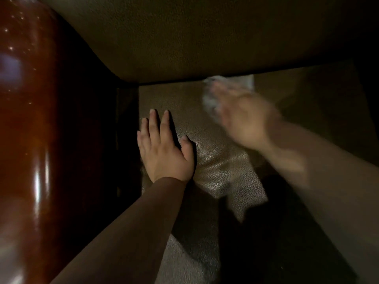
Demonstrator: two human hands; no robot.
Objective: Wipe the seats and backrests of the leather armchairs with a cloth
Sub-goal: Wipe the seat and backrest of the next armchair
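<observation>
The blurred right hand (244,117) presses a pale crumpled cloth (211,99), peeking out at eleven o'clock of its grip, whose closure I cannot tell; the left hand (164,148) lies flat, fingers spread, on the pebbled brown leather seat (223,167).

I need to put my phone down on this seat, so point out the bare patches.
Bare leather on the seat lies between the left hand and the right hand, and nearer the front edge between both forearms. It is crowded at the back right, where the right hand works the cloth under the backrest, and at the left by the wooden armrest.
</observation>
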